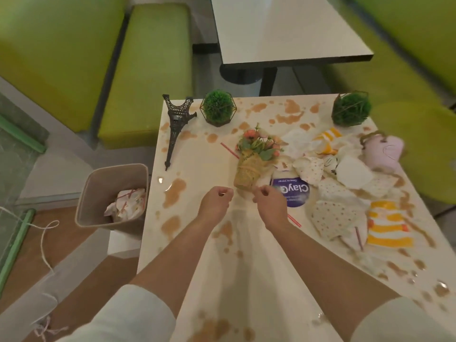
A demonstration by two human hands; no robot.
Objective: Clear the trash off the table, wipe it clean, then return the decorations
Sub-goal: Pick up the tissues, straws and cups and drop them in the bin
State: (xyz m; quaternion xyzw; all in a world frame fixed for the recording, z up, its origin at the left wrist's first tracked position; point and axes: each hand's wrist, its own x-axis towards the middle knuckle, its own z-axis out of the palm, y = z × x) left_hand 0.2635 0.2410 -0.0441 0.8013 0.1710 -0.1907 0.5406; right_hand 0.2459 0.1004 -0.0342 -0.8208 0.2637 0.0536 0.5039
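Both forearms reach up from the bottom edge of the head view, white sleeves pushed back. At mid-frame the left hand [217,199] and right hand [269,199] hover over the table [197,169], fingers loosely curled; neither seems to hold anything, though the right fingertips are too blurred to be sure.

Brown spill patches [174,193] dot the white top. Right of centre lies the trash: crumpled paper cups [330,218], dotted and orange-striped, with thin red straws [229,150] and a purple label [294,193] just beside the right hand. These look light, soft and probably damp; I'd scoop several by their crushed bodies and pinch each straw singly.

Just above the hands lies the flower bouquet [254,159], tipped over; best taken by its wrapped stem. Toward the upper edge stand two caged green balls [218,107], with a fallen tower model [176,127] at upper left. Left of the table, the bin [98,193] already holds paper.
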